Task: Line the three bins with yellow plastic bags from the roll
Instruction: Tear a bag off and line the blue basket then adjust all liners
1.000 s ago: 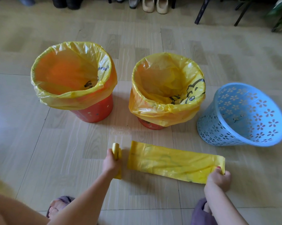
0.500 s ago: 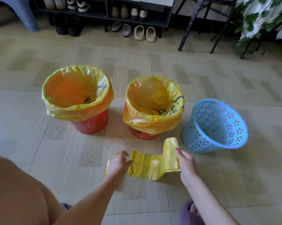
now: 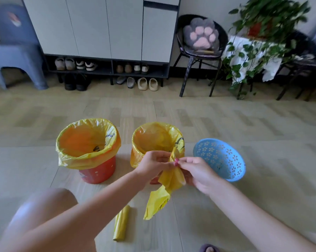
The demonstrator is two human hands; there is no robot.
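1. Bag (image 3: 169,182): yellow, crumpled, dark print, hanging before the middle bin (image 3: 157,140).
2. Left hand (image 3: 151,163) and right hand (image 3: 197,171) fingers pinch its top.
3. Roll (image 3: 121,222) lies on the floor.
4. Blue bin (image 3: 220,159) is unlined.

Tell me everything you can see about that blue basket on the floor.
The blue basket looks like light-blue plastic, with a round rim and walls pierced all over by flower-shaped holes. It has no yellow liner, unlike the two bins beside it. It appears tipped, its opening facing the camera, though the wide lens may exaggerate that. It sits on the wood-look floor at the right end of the row. The right hand overlaps its lower left edge in view; whether they touch is unclear.
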